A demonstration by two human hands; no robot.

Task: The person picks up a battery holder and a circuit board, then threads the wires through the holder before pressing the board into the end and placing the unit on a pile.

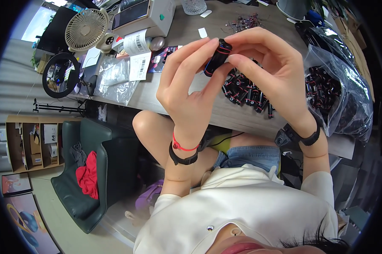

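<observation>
Above the table I hold up a small black cylinder with red rings (217,58), tilted with its top leaning right. My left hand (186,78) pinches its left side between fingers and thumb. The fingertips of my right hand (275,70) close on its upper end and right side. Part of the cylinder is hidden behind my fingers. Beneath my right hand lies a loose pile of similar black cylinders (248,93) with red rings. To its right, a clear plastic bag (354,95) holds several more of them.
Small dark and red parts (247,22) lie scattered farther back on the grey table (152,95). At the left are plastic packaging (112,76), labelled paper (138,65), a white box (162,17), a fan (87,27) and a ring light (61,75). A green armchair (108,131) stands beside the table.
</observation>
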